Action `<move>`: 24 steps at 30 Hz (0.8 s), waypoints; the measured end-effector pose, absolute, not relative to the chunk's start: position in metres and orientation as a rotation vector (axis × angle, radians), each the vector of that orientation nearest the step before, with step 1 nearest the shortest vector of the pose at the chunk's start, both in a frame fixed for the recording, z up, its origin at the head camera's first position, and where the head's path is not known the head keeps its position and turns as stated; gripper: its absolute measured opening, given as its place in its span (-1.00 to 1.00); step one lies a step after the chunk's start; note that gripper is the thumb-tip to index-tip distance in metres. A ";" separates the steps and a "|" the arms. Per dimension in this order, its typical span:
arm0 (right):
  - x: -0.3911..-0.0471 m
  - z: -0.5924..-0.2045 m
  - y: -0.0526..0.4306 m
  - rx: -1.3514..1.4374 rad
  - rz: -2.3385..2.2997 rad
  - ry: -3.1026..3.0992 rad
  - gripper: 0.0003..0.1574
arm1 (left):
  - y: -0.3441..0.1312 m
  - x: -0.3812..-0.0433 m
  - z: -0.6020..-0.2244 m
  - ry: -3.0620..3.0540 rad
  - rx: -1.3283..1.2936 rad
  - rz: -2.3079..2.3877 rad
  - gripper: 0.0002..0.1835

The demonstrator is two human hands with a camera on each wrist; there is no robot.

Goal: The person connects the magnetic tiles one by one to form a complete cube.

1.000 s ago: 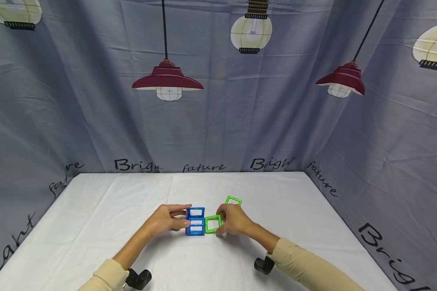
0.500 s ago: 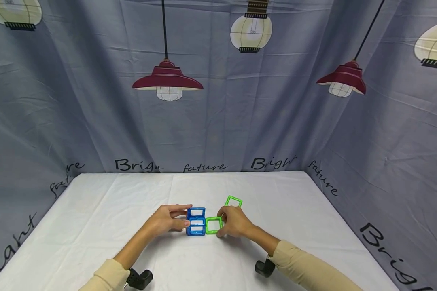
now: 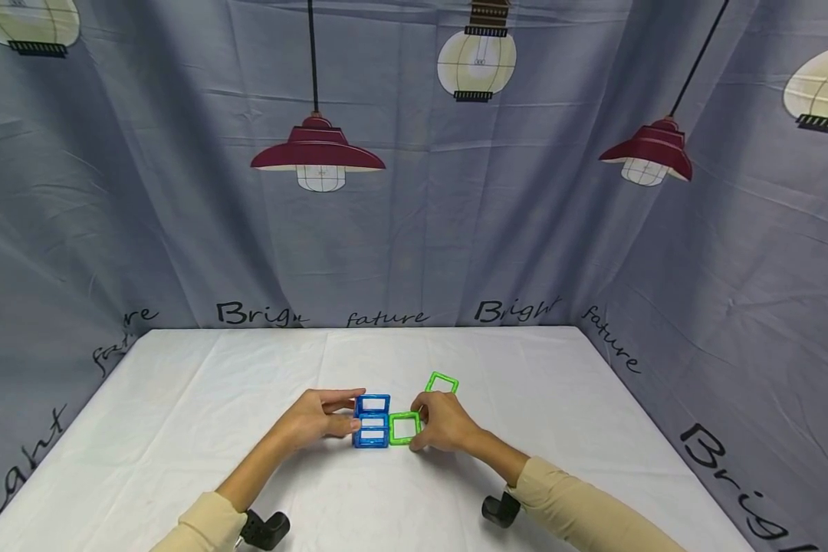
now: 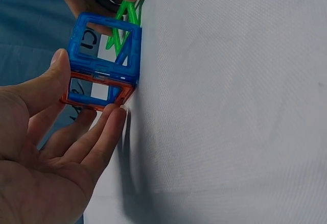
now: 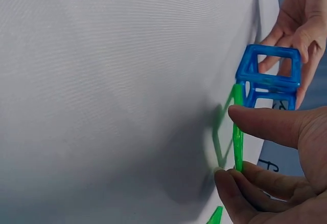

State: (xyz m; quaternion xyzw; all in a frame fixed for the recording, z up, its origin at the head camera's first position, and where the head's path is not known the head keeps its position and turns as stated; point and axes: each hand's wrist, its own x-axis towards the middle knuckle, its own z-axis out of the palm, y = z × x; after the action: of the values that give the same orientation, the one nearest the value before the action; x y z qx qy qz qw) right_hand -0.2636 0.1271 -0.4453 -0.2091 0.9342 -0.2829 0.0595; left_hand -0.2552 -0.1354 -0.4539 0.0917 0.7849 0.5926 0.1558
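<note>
A cube of blue magnetic tiles (image 3: 372, 415) stands on the white cloth in the head view. My left hand (image 3: 310, 422) holds its left side, thumb at one edge and fingertips at another. The left wrist view shows an orange-red tile (image 4: 84, 102) forming the cube's face nearest that palm. At the cube's right side, a green square magnetic tile (image 3: 405, 415) meets its edge. My right hand (image 3: 445, 422) pinches this tile between thumb and fingers; the right wrist view shows the green tile (image 5: 238, 142) edge-on, with its shadow on the cloth.
Just behind my right hand lies a second green square tile (image 3: 445, 375), partly covered by the hand. The white-covered table (image 3: 234, 368) ends at a grey curtain (image 3: 400, 253) printed with lamps. Black wrist-worn devices (image 3: 265, 530) hang below both cuffs.
The pinched green tile's outer end has dropped slightly with my right hand, so it looks squarer to the cube. My left hand and the cube have barely moved.
</note>
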 end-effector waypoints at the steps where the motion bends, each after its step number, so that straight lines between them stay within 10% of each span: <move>1: -0.264 -0.445 0.127 -0.631 -0.858 2.829 -0.34 | -0.135 -0.255 -0.454 2.251 0.262 1.693 -0.34; 24: -0.263 -0.419 0.109 -0.744 -0.957 2.734 -0.32 | -0.137 -0.253 -0.455 2.256 0.294 1.677 -0.32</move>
State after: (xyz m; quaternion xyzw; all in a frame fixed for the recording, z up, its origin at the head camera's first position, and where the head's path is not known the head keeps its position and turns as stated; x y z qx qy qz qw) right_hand -0.2626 0.1090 -0.4187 -0.2481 0.9115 -0.3191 0.0756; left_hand -0.2528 -0.1372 -0.4551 0.1026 0.7884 0.5859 0.1568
